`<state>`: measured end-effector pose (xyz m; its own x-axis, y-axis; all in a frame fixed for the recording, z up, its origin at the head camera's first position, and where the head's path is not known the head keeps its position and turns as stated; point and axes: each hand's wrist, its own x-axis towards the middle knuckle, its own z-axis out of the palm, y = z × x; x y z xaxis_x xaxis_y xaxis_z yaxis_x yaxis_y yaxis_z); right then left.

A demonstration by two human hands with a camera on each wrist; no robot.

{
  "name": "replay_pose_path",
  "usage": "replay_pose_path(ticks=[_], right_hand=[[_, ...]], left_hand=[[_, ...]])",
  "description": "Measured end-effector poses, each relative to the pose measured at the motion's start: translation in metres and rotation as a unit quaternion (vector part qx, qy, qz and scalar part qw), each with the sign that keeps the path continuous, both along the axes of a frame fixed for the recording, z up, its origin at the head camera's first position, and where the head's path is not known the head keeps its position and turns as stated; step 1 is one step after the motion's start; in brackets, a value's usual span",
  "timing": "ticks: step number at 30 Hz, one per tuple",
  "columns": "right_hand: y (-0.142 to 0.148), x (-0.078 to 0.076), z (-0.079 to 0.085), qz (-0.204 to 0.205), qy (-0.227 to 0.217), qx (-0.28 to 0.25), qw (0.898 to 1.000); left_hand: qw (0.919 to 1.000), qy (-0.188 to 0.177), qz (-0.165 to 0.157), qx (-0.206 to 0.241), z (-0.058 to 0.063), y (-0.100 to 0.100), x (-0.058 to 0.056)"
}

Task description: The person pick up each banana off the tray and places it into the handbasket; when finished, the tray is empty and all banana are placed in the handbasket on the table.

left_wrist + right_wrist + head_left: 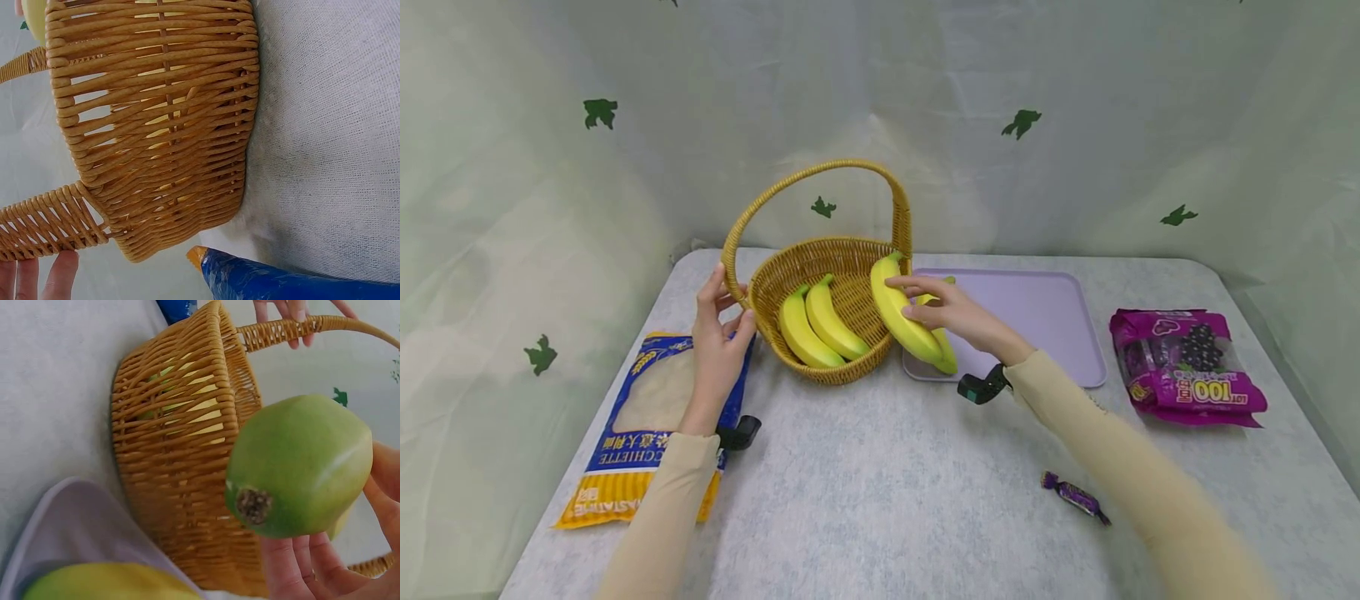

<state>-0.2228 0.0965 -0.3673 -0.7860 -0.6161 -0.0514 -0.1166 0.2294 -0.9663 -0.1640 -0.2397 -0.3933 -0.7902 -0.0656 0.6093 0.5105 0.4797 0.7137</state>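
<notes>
A brown wicker basket [842, 375] with a tall arched handle stands on the table, with two yellow bananas [831, 325] lying side by side in it. My left hand [718, 333] grips the lower left end of the handle [50, 225] between thumb and fingers. Over the basket's right rim, my right hand [951, 312] holds another banana [898, 312] by its middle, with its green-tinged tip [300, 465] facing the right wrist camera. Behind and below it, one more banana [106, 582] lies on the lilac tray [1037, 308], partly hidden by the hand and the held banana.
A blue and yellow pasta bag [625, 454] lies at the left, under my left forearm. To the right of the tray is a purple grape-candy bag [1183, 367]. One small purple wrapped candy [1077, 497] lies near the front, beside my right sleeve. A pale curtain [925, 125] hangs behind the table.
</notes>
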Motion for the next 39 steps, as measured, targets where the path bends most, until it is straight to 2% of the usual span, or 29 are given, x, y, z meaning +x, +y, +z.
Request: replay_pose_path(ticks=[4, 10, 15, 22, 29, 39], right_hand=[[-0.014, -0.006, 0.001, 0.011, 0.02, -0.003, 1.0], [-0.035, -0.016, 0.003, 0.007, 0.003, -0.01, 1.0], [-0.05, -0.026, 0.002, 0.005, 0.004, -0.008, 1.0], [-0.068, -0.037, 0.002, -0.008, 0.023, 0.006, 1.0], [-0.083, -0.043, -0.005, -0.004, 0.049, 0.046, 0.998], [-0.098, -0.046, -0.019, -0.026, 0.093, 0.146, 0.984]], left_hand=[[1.0, 0.001, 0.003, -0.002, 0.007, 0.005, 0.004], [1.0, -0.001, 0.006, -0.008, 0.027, 0.018, 0.018], [0.9999, -0.005, 0.012, -0.01, 0.03, 0.021, 0.02], [0.9998, -0.002, 0.013, -0.017, 0.026, 0.017, 0.018], [0.9999, -0.007, 0.011, -0.004, 0.002, 0.002, 0.002], [0.9999, -0.009, 0.01, -0.004, -0.002, 0.0, -0.001]])
